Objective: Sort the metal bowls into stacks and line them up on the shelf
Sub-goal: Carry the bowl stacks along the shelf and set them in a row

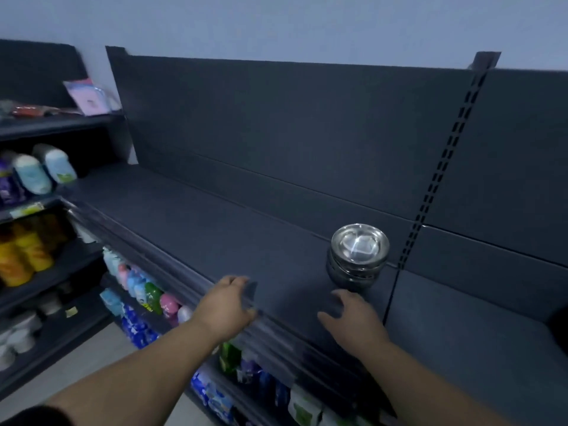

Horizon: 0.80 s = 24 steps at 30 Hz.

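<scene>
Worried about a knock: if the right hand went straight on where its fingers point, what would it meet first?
Probably the stack of metal bowls, just beyond the right hand; depth is unclear.

Below the shelf (215, 229) the packets (147, 295) blur past reading, and I cannot count the bowls (356, 256) stacked on it.

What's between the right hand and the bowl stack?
Head view: only bare shelf between the right hand and the stack of metal bowls.

Both forearms reach forward — left hand (226, 305) and right hand (353, 319) palm-down, fingers (238, 281) loosely spread, holding nothing.
</scene>
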Available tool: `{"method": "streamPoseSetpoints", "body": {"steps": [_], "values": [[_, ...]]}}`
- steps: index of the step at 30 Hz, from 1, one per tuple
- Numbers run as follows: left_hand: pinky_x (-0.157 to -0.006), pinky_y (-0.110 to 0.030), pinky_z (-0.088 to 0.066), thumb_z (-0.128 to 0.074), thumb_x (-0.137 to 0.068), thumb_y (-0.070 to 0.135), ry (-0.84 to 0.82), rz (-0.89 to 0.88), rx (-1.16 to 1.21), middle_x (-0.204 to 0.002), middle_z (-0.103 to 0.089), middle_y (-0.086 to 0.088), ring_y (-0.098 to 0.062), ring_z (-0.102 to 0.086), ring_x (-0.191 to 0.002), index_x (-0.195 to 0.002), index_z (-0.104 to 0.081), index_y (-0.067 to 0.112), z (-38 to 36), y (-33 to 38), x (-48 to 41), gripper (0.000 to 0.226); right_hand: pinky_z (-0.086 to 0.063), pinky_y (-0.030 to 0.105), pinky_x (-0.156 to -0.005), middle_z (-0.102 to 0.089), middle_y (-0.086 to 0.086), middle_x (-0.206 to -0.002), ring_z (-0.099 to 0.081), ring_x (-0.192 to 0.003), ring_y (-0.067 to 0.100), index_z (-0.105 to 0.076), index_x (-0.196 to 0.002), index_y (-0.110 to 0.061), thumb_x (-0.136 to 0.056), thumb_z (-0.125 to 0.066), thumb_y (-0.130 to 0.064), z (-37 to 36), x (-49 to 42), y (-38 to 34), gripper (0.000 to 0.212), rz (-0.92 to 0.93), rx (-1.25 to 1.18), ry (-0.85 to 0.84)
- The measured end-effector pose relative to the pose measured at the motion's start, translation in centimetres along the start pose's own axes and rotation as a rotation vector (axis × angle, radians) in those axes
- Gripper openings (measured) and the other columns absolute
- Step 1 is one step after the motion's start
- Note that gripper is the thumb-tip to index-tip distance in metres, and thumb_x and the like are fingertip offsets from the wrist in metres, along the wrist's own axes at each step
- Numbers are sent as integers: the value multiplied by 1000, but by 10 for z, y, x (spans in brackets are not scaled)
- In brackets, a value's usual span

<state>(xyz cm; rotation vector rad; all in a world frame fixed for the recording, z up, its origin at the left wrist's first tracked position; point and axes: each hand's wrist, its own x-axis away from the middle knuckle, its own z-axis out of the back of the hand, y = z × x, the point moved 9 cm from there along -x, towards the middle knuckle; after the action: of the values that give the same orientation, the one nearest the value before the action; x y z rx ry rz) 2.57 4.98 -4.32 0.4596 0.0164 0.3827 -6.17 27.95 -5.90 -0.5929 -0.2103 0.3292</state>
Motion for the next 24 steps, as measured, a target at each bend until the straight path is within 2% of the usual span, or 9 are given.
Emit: {"method": "streamPoseSetpoints", "body": {"steps": [3,7,12,15,18,20,22,24], "values": [[-111,-29,-32,-64,-84,45,-50,-52,34,-149,-35,-1,-21,-39,-133,-147,-32,22,-9,15,-43,74,-42,26,-97,-50,0,-139,-52,-123,17,-48,-139,-20,-86,-65,-48,9,-20,24,63,-125,27,21],[-111,-28,-33,-65,-84,45,-137,-129,116,-152,-30,0,-18,-35,-137,-148,-28,23,-29,40,-89,77,-45,25,-90,-61,1,-127,-59,-115,18,-58,-126,-19,-77,-70,-53,23,-35,53,60,-296,31,66],[-114,-25,-24,-70,-77,52,-265,-296,155,-155,-27,-1,-16,-27,-142,-150,-24,26,-58,82,-139,91,-43,22,-82,-63,3,-121,-59,-112,20,-52,-120,-15,-69,-80,-50,36,-43,74,68,-441,-71,184],[-114,-23,-22,-73,-75,52,-364,-414,178,-157,-24,0,-15,-24,-144,-152,-19,26,-72,104,-164,98,-46,25,-92,-62,0,-126,-59,-116,19,-45,-127,-17,-60,-87,-46,39,-46,78,84,-483,-182,292],[-116,-26,-23,-79,-67,49,-495,-519,267,-157,-25,4,-11,-25,-143,-152,-18,28,-81,124,-181,107,-42,24,-99,-58,-8,-129,-54,-122,15,-37,-138,-29,-57,-91,-35,43,-48,69,98,-466,-262,387],[-117,-31,-27,-82,-60,51,-585,-589,304,-156,-27,8,-8,-27,-142,-153,-14,30,-88,136,-187,117,-44,25,-99,-58,-18,-124,-55,-120,9,-32,-134,-44,-54,-91,-32,42,-53,62,101,-437,-301,418],[-113,-33,-36,-86,-55,50,-705,-608,396,-151,-32,15,-6,-39,-135,-152,-7,36,-97,143,-189,125,-46,28,-102,-58,-25,-124,-54,-120,4,-24,-133,-54,-51,-91,-30,39,-55,58,109,-425,-363,437],[-104,-34,-47,-89,-53,45,-791,-615,495,-142,-37,23,-7,-53,-121,-150,-3,45,-102,148,-189,130,-44,31,-107,-54,-25,-132,-52,-125,2,-11,-140,-58,-48,-92,-30,36,-55,57,126,-426,-414,468]]}}
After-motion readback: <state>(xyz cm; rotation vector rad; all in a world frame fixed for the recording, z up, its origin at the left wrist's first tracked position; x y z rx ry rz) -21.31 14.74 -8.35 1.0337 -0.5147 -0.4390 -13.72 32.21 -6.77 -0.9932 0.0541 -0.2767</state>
